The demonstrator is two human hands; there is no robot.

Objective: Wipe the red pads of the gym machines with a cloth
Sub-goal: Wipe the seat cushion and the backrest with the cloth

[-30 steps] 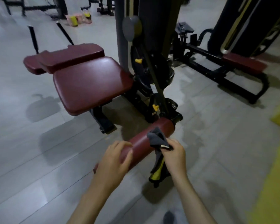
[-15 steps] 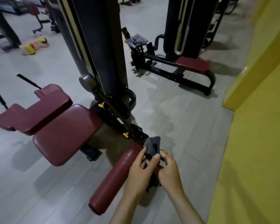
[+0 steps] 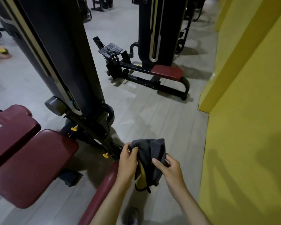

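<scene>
Just right of the roller pad (image 3: pixel 101 192), both hands pinch the cloth (image 3: pixel 150 153), left hand (image 3: pixel 126 161) and right hand (image 3: pixel 167 168); it looks soft and light, best held by its edges.

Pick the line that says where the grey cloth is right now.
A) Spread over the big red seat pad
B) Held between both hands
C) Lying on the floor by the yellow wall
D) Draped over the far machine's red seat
B: the left hand and the right hand each grip the grey cloth, which hangs bunched between them, off the floor and off both seats.
</scene>
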